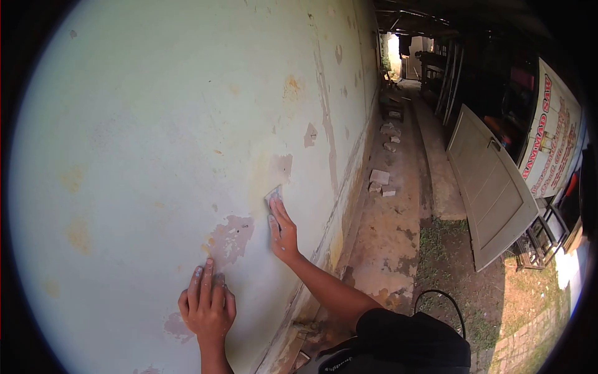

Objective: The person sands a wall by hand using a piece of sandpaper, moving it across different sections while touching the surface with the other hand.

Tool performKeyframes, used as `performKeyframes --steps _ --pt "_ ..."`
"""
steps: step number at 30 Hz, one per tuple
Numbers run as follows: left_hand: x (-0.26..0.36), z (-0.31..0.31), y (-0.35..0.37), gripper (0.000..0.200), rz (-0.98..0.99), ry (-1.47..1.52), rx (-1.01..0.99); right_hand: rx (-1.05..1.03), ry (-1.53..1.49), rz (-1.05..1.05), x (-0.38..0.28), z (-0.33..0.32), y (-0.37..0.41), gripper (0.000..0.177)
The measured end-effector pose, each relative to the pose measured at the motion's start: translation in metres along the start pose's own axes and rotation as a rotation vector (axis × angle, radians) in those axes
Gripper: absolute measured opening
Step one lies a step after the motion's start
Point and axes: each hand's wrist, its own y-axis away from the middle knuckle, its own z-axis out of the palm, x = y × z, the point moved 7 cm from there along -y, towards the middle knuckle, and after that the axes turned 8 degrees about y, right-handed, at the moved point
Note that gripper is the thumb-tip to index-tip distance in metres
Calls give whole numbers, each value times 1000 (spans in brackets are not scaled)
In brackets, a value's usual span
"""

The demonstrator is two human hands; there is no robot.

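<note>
A pale, whitish-green wall [143,143] with peeled pinkish-grey patches fills the left and middle of the head view. My right hand [284,235] presses a small, flat, greyish-white piece [273,196] against it; the fingers lie over the piece, so its exact kind is hard to make out. Just above that is a squarish bare patch [284,166]. Lower left, my left hand [208,305] rests on the wall with fingers stretched out, its fingertips by a larger peeled patch [232,240]. White dust or paint marks both hands.
A concrete walkway [386,243] runs along the wall's foot, with broken white chunks [379,179] on it. On the right a pale door panel [489,187] leans at an angle, beside a printed banner [551,137]. A black cable [458,302] loops near my body.
</note>
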Motion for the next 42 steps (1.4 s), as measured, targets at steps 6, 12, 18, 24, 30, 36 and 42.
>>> performKeyframes --steps 6,12,18,24,30,36,42 --pt "0 0 1 14 7 8 27 178 -103 177 -20 -13 -47 48" --pt "-2 3 8 14 -3 103 5 -28 70 -49 0 -1 14 51" --pt "-2 3 6 13 7 114 9 182 -38 140 -18 -17 -62 48" --pt "-1 -1 3 8 32 104 11 18 50 -101 -36 4 8 49" --pt "-3 2 8 9 13 157 14 156 5 92 12 -11 -21 48" --pt "-5 7 10 16 -12 140 -51 87 8 -51 -56 0 -26 47" --pt "0 17 -2 38 33 11 -256 4 62 -113 12 -7 10 51"
